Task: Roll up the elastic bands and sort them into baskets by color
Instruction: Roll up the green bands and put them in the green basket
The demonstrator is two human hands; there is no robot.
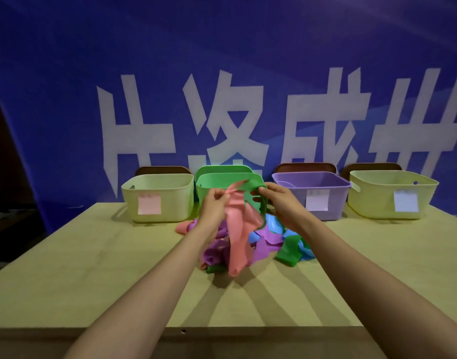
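Head view, left hand: the left hand point(215, 203) was up over the middle of the tabletop point(92, 268), fingertips closed in a pinch on the top end of the pink band point(237, 229).
Head view, right hand: the right hand point(276, 200) was level with it, just beside, fingers curled round a green band point(261, 216) that looped across to the pink one.
Pink band, where: it hung in the air between the hands, and its lower end trailed down to the pile point(268, 239).
Pink band, look: a flat, wide, matte salmon ribbon, twisted and creased along its length, not rolled yet.
Green band, look: a darker, narrower-looking strip, curling over the pink one at the top, so the two seemed tangled.
Pile: purple, blue, green and pink bands lay heaped in the middle of the tabletop, toward the far edge.
Baskets: four lined the far edge: a cream basket point(175, 203) with a pink label, a green basket point(222, 176), a purple basket point(336, 200), and a cream basket point(372, 200) with a pale label at the far right corner.
Handling: light, limp and stretchy by the look of it. It would sag, snag on its neighbours and spring loose if it were rolled slack.
Where to take hold: at one free end, pinched flat across the width, once the green was shaken off.
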